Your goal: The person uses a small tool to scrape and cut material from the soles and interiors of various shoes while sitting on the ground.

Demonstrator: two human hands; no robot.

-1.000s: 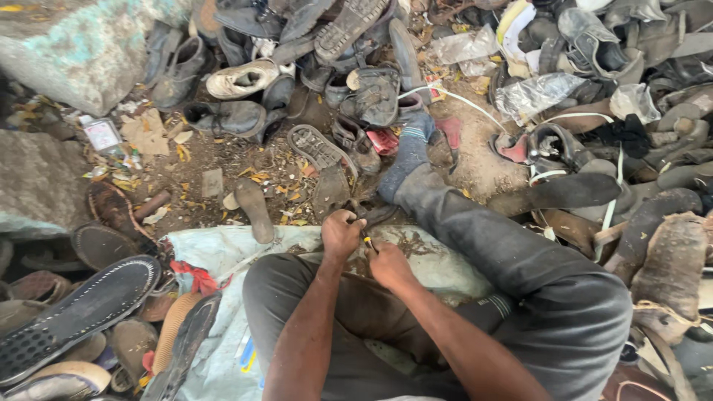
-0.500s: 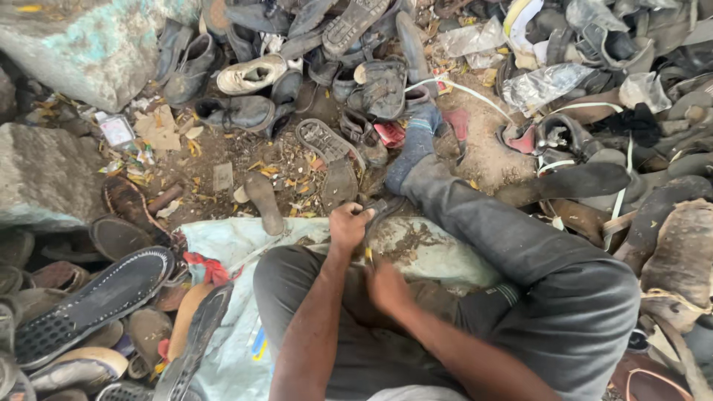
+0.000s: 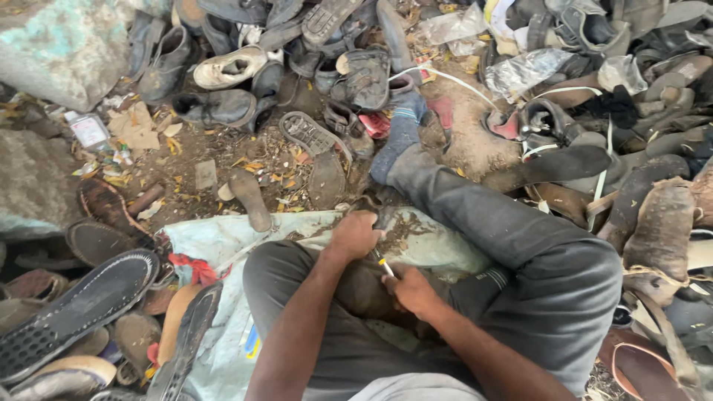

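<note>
Left hand clamps brown shoe; right hand pinches yellow-handled tool. Risk: tool slipping toward left hand.

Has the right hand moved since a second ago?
Yes. The right hand has dropped back toward the lap, away from the pale sack's far edge; the left hand stays there.

Two hands, one white shoe, one sack
</note>
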